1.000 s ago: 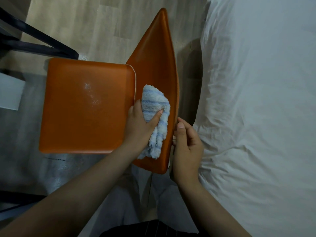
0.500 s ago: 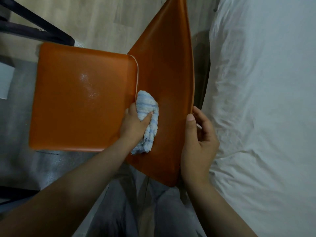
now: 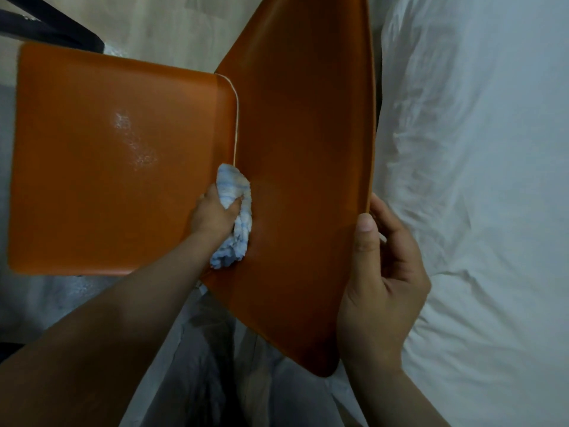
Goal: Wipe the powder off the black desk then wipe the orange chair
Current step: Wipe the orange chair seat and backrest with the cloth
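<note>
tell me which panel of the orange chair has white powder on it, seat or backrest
The seat, the flat panel on the left: a white powder smear sits near its middle. The backrest, where the left hand holds the cloth, shows none.

White rumpled bedsheet (image 3: 477,211) right; pale wood floor (image 3: 172,29) beyond.

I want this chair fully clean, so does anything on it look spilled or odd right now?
Yes. A patch of white powder lies unwiped on the orange chair seat, left of where the left hand presses the blue and white cloth against the backrest. The right hand grips the backrest's edge. Nothing else stands out.
</note>
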Demonstrator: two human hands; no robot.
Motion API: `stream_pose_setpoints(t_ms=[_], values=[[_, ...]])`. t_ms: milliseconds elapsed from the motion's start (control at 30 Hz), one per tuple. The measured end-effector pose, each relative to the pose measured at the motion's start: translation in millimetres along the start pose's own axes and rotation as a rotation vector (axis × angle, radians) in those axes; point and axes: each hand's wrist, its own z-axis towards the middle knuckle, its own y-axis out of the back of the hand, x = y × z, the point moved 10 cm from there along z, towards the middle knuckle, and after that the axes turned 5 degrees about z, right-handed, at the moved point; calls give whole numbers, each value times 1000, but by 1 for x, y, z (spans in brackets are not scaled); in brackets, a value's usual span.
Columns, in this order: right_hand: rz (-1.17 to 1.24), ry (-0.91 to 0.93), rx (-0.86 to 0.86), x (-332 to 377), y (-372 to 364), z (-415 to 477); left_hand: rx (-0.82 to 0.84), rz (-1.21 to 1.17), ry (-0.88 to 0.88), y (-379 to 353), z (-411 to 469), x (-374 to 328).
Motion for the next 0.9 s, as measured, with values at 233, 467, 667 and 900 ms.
stream_pose_setpoints(t_ms=[233, 467, 667, 900], values=[[29, 19, -17, 2, 1, 0, -9, 87, -40, -5, 11, 6], [-57, 45, 11, 3, 0, 1, -36, -7, -76, 16, -13, -4], [-123, 44, 40, 2, -2, 2, -110, -93, -173, 63, -78, -31], [-20, -94, 67, -5, 6, -4, -109, -205, -298, 105, -177, -89]])
